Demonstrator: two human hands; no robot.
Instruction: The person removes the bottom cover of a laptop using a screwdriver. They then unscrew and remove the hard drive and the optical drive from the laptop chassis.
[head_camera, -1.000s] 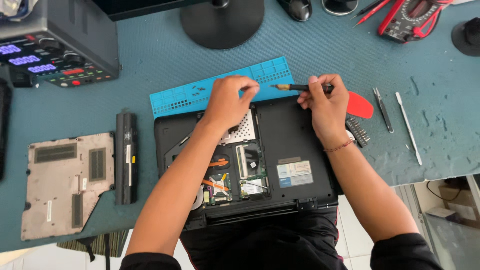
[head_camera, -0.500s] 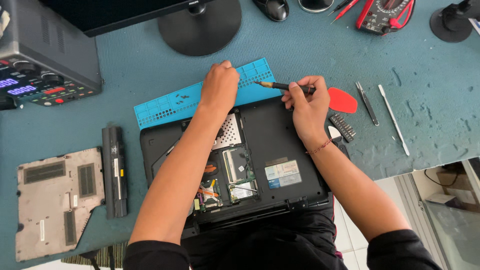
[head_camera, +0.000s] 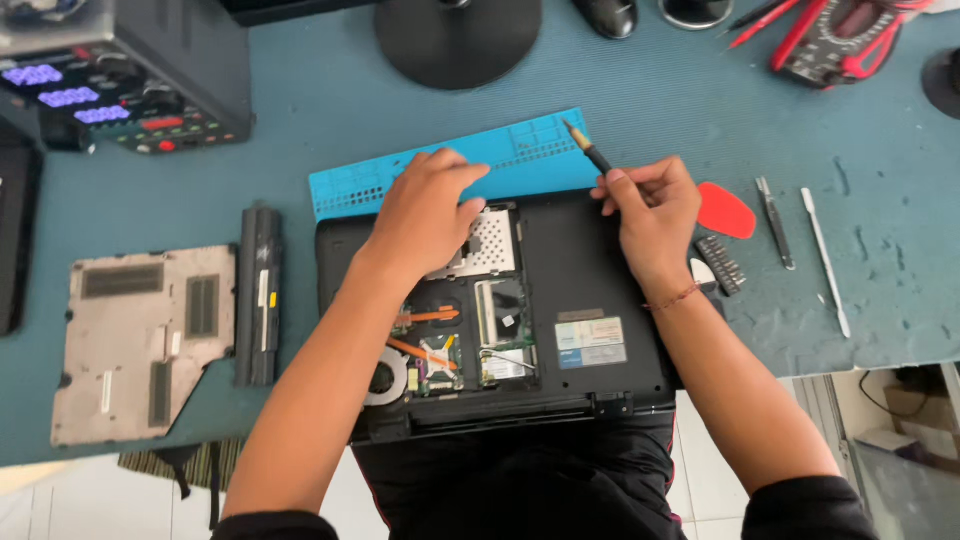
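Fingers of the right hand (head_camera: 655, 205) pinch a slim screwdriver (head_camera: 585, 147) near its middle, the tip angled up and to the far left over the blue silicone mat (head_camera: 520, 150). The left hand (head_camera: 425, 215) lies flat, fingers spread narrow and holding nothing, pressing on the perforated metal drive cover (head_camera: 487, 245) at the far edge of the opened laptop (head_camera: 580, 270), which sits bottom-up at the near edge of the table (head_camera: 650, 90) in front of the person.

By the look of things, disassembly is well under way: the grey bottom panel (head_camera: 135, 340) lies off to the left, the black battery (head_camera: 258, 295) rests beside it, and the fan, heat pipes and circuit board are exposed. The drive cover and the rest of the casing remain in place.

Both forearms reach forward from the near edge, the left crossing the open bay, the right wrist bent over the laptop's right side. Just right of that hand lie a red pry pick (head_camera: 725, 210), a bit holder (head_camera: 720, 265), tweezers (head_camera: 775, 220) and a white spudger (head_camera: 825, 260).
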